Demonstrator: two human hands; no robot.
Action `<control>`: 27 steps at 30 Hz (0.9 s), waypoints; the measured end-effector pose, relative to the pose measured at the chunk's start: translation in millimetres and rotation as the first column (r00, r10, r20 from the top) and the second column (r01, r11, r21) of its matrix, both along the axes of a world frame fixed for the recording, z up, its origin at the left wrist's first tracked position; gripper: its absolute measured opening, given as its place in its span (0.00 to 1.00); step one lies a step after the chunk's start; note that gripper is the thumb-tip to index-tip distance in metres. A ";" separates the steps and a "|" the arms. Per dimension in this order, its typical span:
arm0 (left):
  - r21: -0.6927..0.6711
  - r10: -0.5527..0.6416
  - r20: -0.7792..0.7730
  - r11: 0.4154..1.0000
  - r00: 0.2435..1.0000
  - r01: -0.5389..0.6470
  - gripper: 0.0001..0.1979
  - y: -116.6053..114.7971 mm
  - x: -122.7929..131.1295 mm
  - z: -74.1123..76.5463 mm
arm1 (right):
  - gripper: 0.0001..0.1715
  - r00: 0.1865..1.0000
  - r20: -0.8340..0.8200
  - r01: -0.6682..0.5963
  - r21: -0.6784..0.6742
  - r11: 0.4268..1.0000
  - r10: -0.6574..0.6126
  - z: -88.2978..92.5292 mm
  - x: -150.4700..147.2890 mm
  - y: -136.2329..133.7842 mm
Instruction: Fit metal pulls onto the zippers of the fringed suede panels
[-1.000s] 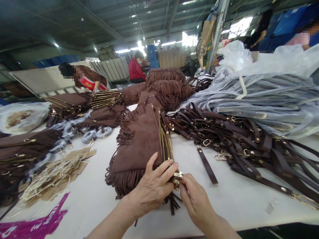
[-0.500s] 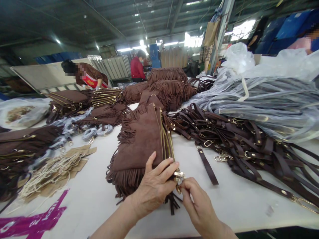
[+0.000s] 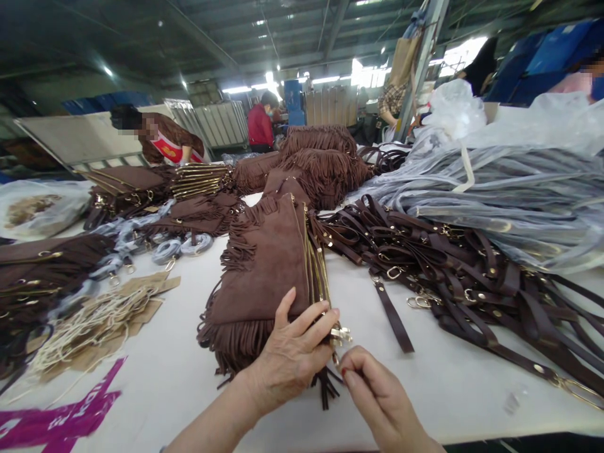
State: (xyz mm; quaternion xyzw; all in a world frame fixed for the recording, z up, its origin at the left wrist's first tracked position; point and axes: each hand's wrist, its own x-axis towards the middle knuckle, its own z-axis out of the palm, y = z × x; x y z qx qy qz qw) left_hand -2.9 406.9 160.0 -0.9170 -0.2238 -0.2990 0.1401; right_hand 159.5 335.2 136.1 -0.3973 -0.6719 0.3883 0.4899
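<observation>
A stack of brown fringed suede pouches (image 3: 264, 264) lies in front of me, gold zippers along its right edge. My left hand (image 3: 295, 346) rests palm down on the near right corner, fingers stretched and spread; its thumb is hidden. Gold-coloured metal hardware (image 3: 340, 335) sticks out beside its fingertips. Just below, my right hand (image 3: 377, 390) is closed in a pinch next to a small gold metal piece (image 3: 336, 360) at the pouch corner. Whatever sits between those fingertips is too small to make out. A red spot shows at the thumb tip.
Dark brown leather straps (image 3: 453, 277) with gold clips are heaped at right, one short strap (image 3: 392, 314) apart. Plastic-wrapped lengths (image 3: 509, 189) lie behind. At left are tags with white strings (image 3: 101, 321), purple tape (image 3: 66, 415) and more pouches (image 3: 42, 277). Co-workers stand beyond.
My right hand has shifted slightly down and away from the metal hardware, still pinched. The left hand stays on the pouches. A co-worker at left has bent a little further left.
</observation>
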 end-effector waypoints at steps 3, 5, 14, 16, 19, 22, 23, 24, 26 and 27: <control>0.004 -0.005 -0.003 1.000 1.000 0.005 0.04 -0.1 -0.7 -2.2 | 0.10 0.997 -0.014 -0.073 -0.042 0.996 0.072 6.1 0.7 -6.3; 0.000 -0.005 0.017 1.000 1.000 0.005 0.04 0.1 -0.9 -3.5 | 0.12 0.998 -0.060 -0.040 -0.141 0.989 0.032 6.4 5.3 -9.6; 0.030 -0.006 0.044 1.000 0.999 0.004 0.04 -0.5 -0.1 -1.0 | 0.20 0.961 -0.193 0.063 -0.541 0.839 -0.197 -14.4 14.0 -5.3; 0.026 0.000 0.043 1.000 0.999 -0.001 0.05 -1.0 0.3 -1.1 | 0.22 0.955 -0.148 0.137 -0.545 0.827 -0.256 -8.8 6.8 -0.6; 0.034 -0.001 0.041 0.999 0.999 0.000 0.05 -1.6 0.9 -2.1 | 0.23 0.951 -0.125 0.177 -0.530 0.829 -0.284 -3.5 -0.7 3.7; 0.043 0.001 0.035 0.999 0.999 -0.003 0.05 -2.2 1.8 -2.5 | 0.22 0.965 -0.065 0.194 -0.483 0.854 -0.255 -6.8 -1.9 3.8; 0.043 0.004 0.033 0.999 0.999 -0.005 0.05 -2.4 2.0 -2.4 | 0.21 0.969 -0.020 0.210 -0.446 0.870 -0.245 -8.7 -1.6 3.4; 0.043 0.006 0.032 0.999 0.999 -0.007 0.05 -2.7 2.1 -2.2 | 0.19 0.970 0.037 0.235 -0.393 0.889 -0.240 -10.5 -1.3 3.0; 0.044 0.004 0.016 0.999 1.000 -0.005 0.05 -3.1 1.7 -1.7 | 0.15 0.956 0.160 0.277 -0.229 0.933 -0.244 -12.6 -1.8 2.1; 0.045 0.003 0.002 0.999 1.000 -0.003 0.05 -3.1 1.4 -1.5 | 0.13 0.943 0.210 0.288 -0.131 0.949 -0.257 -12.9 -3.1 1.4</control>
